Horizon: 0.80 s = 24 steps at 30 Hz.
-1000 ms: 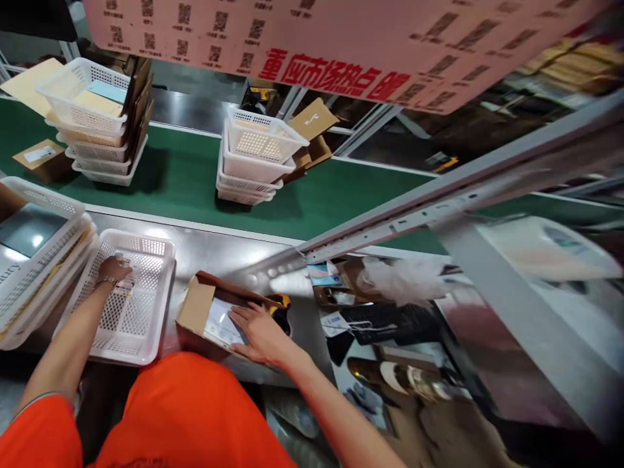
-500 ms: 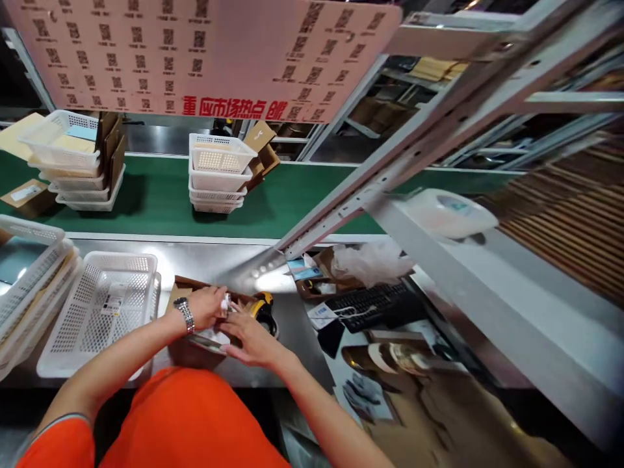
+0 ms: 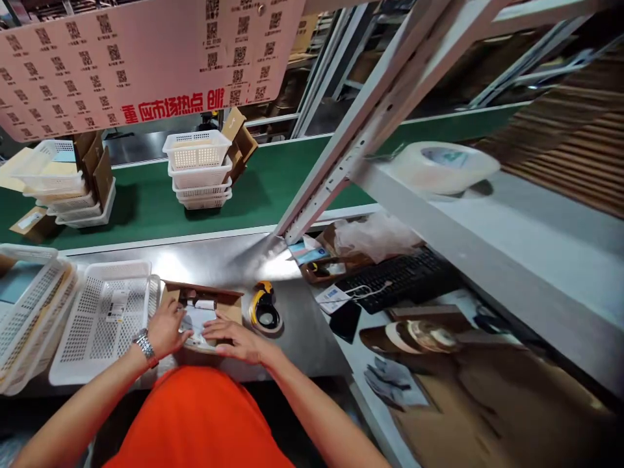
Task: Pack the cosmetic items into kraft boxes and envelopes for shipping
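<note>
An open brown cardboard box (image 3: 221,300) lies on the steel worktop in front of me, with a clear plastic packet and paper (image 3: 197,321) inside. My left hand (image 3: 166,329), a watch on its wrist, rests on the box's left side and touches the packet. My right hand (image 3: 237,339) lies flat over the box's near right edge, fingers spread on the contents. A yellow and black tape dispenser (image 3: 264,311) sits just right of the box.
A white mesh basket (image 3: 100,323) with a label stands left of the box, more baskets (image 3: 26,305) beyond. Basket stacks (image 3: 199,169) ride the green conveyor (image 3: 273,182). To the right lie a keyboard (image 3: 397,279), tape rolls (image 3: 419,335) and a slanted metal shelf post (image 3: 341,162).
My left hand moved from the mesh basket to the box and now presses on the packet beside my right hand. The camera view swung to the right.
</note>
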Motion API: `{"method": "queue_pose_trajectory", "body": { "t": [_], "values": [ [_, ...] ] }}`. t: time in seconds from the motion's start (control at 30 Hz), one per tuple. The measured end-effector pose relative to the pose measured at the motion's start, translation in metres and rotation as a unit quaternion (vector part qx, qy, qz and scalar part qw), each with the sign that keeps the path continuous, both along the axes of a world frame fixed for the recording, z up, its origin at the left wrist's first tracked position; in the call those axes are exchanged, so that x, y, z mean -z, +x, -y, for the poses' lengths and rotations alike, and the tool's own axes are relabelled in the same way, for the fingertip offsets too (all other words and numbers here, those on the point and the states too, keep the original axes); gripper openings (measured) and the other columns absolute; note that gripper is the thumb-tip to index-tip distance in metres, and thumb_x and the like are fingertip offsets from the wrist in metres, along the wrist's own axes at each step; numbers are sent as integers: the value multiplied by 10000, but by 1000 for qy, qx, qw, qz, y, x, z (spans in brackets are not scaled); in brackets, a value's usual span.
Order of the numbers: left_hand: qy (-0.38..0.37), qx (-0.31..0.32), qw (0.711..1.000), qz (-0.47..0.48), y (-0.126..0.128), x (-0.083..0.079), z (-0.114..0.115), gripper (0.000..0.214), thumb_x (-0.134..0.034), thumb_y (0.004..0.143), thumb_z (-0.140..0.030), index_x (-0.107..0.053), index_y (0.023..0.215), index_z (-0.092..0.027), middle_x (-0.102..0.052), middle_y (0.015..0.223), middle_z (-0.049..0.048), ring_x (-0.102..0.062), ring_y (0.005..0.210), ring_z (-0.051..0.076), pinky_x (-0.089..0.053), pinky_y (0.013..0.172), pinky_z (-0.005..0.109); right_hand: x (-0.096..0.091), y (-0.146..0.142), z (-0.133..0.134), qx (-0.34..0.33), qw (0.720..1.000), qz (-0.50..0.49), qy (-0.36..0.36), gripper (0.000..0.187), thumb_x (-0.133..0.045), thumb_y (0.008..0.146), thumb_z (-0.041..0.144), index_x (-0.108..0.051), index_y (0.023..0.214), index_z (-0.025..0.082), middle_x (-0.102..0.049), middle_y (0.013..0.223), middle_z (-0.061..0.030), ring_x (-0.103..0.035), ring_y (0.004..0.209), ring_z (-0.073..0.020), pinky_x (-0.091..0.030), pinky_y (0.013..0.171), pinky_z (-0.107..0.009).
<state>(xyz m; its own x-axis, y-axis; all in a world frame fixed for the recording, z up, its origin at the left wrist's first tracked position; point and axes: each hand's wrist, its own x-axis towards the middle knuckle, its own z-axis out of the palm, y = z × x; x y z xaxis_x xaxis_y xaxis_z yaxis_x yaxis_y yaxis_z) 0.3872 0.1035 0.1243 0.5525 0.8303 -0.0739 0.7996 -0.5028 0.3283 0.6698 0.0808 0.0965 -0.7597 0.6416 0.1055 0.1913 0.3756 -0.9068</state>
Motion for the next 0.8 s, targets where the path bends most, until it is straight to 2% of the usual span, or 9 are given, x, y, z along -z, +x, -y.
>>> {"method": "queue_pose_trajectory", "body": {
  "t": [0.07,0.17,0.33,0.43,0.53,0.6,0.67,0.73,0.8],
  "values": [
    [-46,-6,999,8,-2,0,3,319,-761,892,-411,-776,1157,-233,-702,1249,146,-640,1252,353,-561,1098,520,-1,-1,-5,-30,999,17,-25,683,-396,1045,749,-811,1255,250,-789,1345,-124,-601,1453,-292,-162,1350,-596],
    [-95,-32,993,62,-3,3,2,531,-762,894,-461,-687,1369,-236,-646,1308,150,-682,1156,303,-589,1045,471,-4,-2,-11,-34,998,28,-40,710,-314,1080,725,-825,1219,253,-813,1291,-101,-625,1420,-261,-179,1352,-542],
    [-147,25,982,112,-12,4,-14,1095,-990,524,-660,-608,1447,-213,-624,1310,145,-672,1149,321,-595,1001,451,2,3,-20,-21,996,5,-83,704,-430,1025,780,-808,1279,243,-802,1319,-110,-666,1372,-281,-192,1348,-557],
    [-157,15,985,65,-9,4,-31,796,-951,613,-686,-731,1207,-205,-690,1164,109,-699,1012,284,-589,887,393,12,11,-23,30,991,-45,-126,772,-387,1004,825,-814,1273,241,-789,1347,-119,-695,1338,-300,-273,1326,-566],
    [-121,-65,990,-5,1,12,-42,523,-836,793,-694,-762,963,-205,-724,1014,96,-710,982,299,-562,866,399,16,15,-22,83,987,-48,-131,764,-315,1045,764,-817,1263,231,-776,1370,-132,-697,1333,-318,-432,1246,-568],
    [-61,-114,991,-16,6,24,-40,544,-811,808,-719,-761,990,-209,-724,1069,120,-693,1072,339,-552,931,451,9,14,-21,137,987,-20,-76,652,-409,1056,692,-793,1307,229,-756,1402,-145,-691,1337,-334,-506,1186,-574],
    [12,-152,988,9,7,41,-30,675,-839,750,-755,-741,1132,-207,-699,1207,161,-649,1197,383,-528,1032,521,-5,11,-23,199,979,8,36,512,-496,1069,571,-750,1373,247,-748,1414,-138,-675,1352,-332,-517,1182,-576],
    [87,-199,975,49,6,59,-17,918,-881,663,-787,-663,1329,-195,-615,1411,224,-556,1366,444,-466,1141,604,-22,6,-31,262,953,37,150,473,-483,1093,455,-667,1479,253,-705,1476,-133,-620,1419,-318,-472,1234,-575],
    [145,-234,957,85,6,74,-7,1188,-900,608,-806,-496,1528,-173,-440,1613,289,-397,1528,499,-378,1218,680,-33,2,-42,296,928,99,202,527,-439,1109,411,-548,1590,225,-627,1567,-150,-537,1504,-327,-399,1288,-603]
  ]
}}
